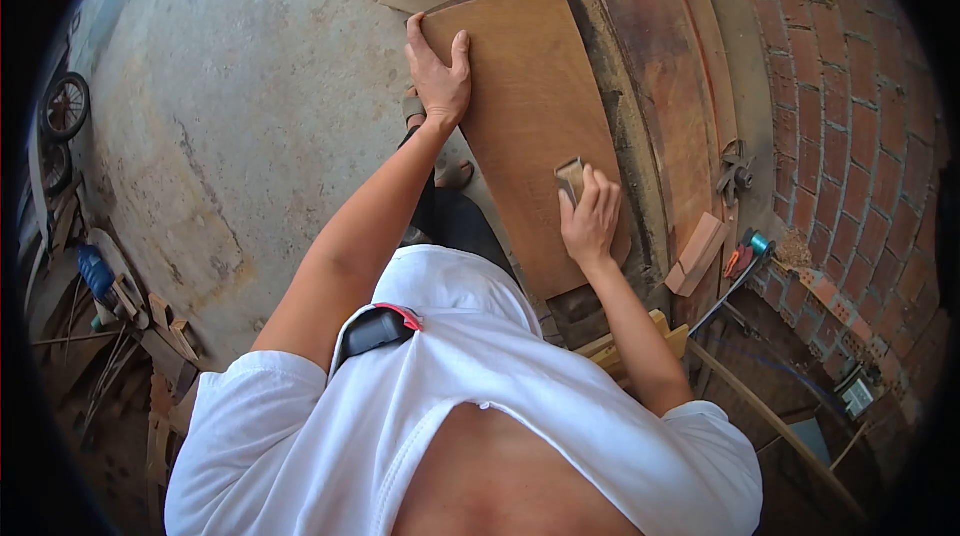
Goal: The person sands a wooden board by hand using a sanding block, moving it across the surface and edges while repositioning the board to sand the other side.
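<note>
The brown board point(530, 126) lies before the person. At its far left corner rests the left hand point(439, 81), grip spread open. Near its right edge, the right hand point(592, 221) has its grip closed around a small block point(570, 175). A darker panel point(660, 56) lies right of the board.

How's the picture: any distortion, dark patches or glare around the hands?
Head view: brick wall bowed by lens distortion, corners black; head view: soft light on the board, left hand and right hand, no harsh glare there; head view: scrap pile at lower left dim.
</note>
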`<state>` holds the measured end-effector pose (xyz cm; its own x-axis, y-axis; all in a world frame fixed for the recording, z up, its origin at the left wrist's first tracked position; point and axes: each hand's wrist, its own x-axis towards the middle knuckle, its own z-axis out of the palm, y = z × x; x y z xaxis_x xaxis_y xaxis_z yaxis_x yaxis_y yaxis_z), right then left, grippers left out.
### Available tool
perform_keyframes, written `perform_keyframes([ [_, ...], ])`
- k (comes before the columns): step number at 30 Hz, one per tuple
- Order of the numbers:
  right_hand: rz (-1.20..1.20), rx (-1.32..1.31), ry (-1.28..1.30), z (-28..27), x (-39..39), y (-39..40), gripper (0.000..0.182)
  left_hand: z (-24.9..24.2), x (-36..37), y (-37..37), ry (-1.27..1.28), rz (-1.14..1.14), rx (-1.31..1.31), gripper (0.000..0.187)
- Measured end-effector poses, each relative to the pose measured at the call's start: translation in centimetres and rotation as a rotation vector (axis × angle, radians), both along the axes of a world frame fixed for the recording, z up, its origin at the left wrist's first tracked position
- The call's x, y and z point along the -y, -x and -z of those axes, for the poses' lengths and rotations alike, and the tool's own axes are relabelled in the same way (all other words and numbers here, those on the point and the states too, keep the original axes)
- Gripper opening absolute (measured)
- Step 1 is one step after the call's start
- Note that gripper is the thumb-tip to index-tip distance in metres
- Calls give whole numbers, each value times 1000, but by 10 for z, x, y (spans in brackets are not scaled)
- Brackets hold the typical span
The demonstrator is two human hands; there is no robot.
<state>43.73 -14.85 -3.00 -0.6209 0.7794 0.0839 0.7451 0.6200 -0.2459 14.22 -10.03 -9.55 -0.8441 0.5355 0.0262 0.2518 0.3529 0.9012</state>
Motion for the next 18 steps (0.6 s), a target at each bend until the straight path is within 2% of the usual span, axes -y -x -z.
perform_keyframes([
  [3, 21, -58, -107, 12, -95, 108, 54, -2, 2, -1, -10, 8, -3, 71],
  [5, 13, -91, -145, 16, -148, 160, 48, -8, 2, -1, 8, 3, 91, 68],
  [7, 18, -82, -133, 13, -164, 166, 46, -7, 2, 0, -29, 8, 63, 69],
  [10, -53, -93, -101, 7, -144, 133, 48, -7, 2, -2, -39, -9, 57, 69],
  [12, -30, -81, -100, 11, -94, 64, 60, -8, 3, -2, -13, -9, 73, 68],
  [16, 33, 51, 13, 1, -15, -74, 63, 5, -1, -1, -42, -9, -11, 69],
  [18, 0, 44, 19, -4, -20, -73, 63, 4, 1, -1, 2, -1, -35, 70],
])
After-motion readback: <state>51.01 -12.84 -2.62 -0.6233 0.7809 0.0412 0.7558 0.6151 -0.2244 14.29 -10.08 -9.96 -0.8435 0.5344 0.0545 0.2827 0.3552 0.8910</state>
